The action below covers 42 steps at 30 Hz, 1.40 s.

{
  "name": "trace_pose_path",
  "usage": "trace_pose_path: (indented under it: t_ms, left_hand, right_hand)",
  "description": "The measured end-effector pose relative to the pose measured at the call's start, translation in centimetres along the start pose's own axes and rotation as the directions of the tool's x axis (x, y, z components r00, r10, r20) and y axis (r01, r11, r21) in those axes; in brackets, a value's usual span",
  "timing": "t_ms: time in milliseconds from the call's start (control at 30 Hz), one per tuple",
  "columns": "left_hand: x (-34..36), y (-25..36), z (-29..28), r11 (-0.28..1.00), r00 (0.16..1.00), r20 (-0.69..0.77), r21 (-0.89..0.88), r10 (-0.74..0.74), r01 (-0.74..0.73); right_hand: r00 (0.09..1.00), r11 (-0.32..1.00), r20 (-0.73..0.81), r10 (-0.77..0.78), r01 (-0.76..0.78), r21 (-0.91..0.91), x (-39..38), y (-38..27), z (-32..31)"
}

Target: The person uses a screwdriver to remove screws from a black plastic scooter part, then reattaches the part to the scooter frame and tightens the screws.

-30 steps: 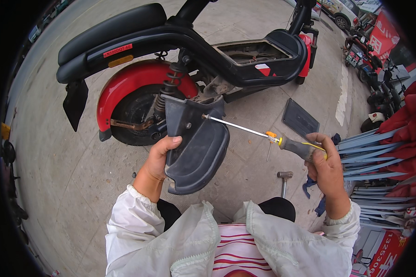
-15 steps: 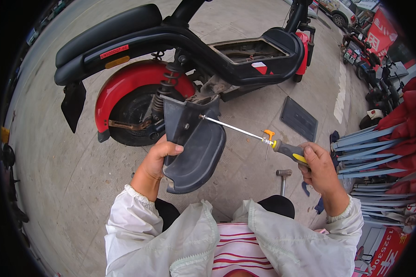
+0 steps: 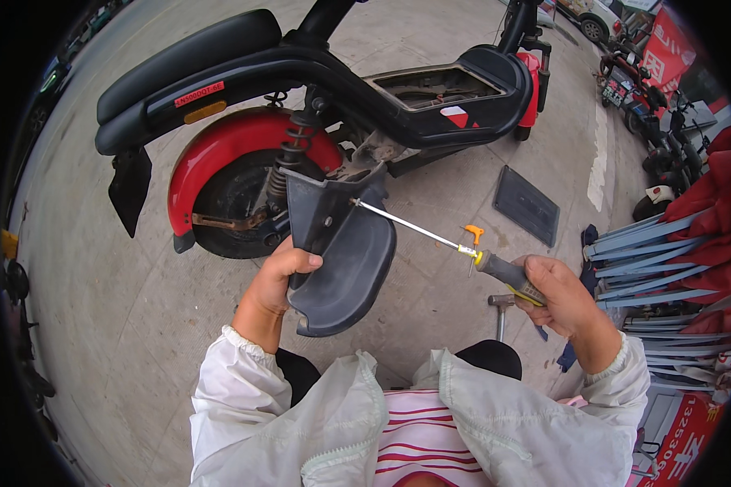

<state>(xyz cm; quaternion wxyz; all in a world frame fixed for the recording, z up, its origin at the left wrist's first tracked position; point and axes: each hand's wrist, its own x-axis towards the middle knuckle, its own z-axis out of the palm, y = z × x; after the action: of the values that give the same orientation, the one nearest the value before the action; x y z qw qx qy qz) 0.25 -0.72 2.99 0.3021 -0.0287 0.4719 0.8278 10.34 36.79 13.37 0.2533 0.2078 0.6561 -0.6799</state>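
Observation:
My left hand (image 3: 274, 280) grips the lower left edge of a black moulded plastic cover (image 3: 349, 268), its thumb lying on the front face. The cover is tilted in front of the rear wheel (image 3: 240, 199) of a black and red electric scooter (image 3: 333, 89). In my right hand (image 3: 562, 296) is a screwdriver (image 3: 499, 269) with a grey and yellow handle, fingers closed round its end. Its long shaft slants up to the left, and the tip meets the cover near its upper right part. Whether a screw sits at the tip is too small to tell.
On the paving lie a black rectangular panel (image 3: 526, 206), an orange-handled tool (image 3: 473, 235) and a hammer (image 3: 502, 312). Folded red fabric with pale blue poles (image 3: 658, 260) stands at the right. Parked scooters (image 3: 658, 138) are further back there.
My right hand has rolled the screwdriver handle, so its yellow patch faces lower, and has shifted slightly down and to the right. The left hand and the cover have hardly moved.

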Motion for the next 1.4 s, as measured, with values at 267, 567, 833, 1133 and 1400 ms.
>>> trace_pose_path:
  t_ms: [267,567,833,1133,1400]
  left_hand:
    - [0.4,0.1,0.5,0.998,0.999,0.006,-0.051,-0.039,0.039]
    - [0.3,0.0,0.1,0.998,0.999,0.018,0.036,-0.042,0.041]
    - [-0.1,0.1,1.6,0.988,0.999,0.028,0.153,-0.034,0.030]
    - [0.0,0.2,1.5,0.990,0.999,0.038,0.138,-0.033,0.027]
    - [0.3,-0.1,0.7,0.978,0.994,0.062,0.197,-0.086,0.072]
  right_hand:
    - [0.604,0.383,-0.040,-0.796,0.452,-0.806,-0.2,1.1,2.7]
    - [0.593,-0.188,0.346,-0.727,0.312,-0.931,0.5,2.3,2.1]
    - [0.992,0.881,0.062,-0.114,0.130,-0.455,0.9,1.9,0.6]
    - [0.717,0.102,0.179,-0.674,0.330,-0.939,1.3,2.4,1.7]
    - [0.979,0.736,0.023,-0.203,0.168,-0.656,1.5,1.6,1.7]
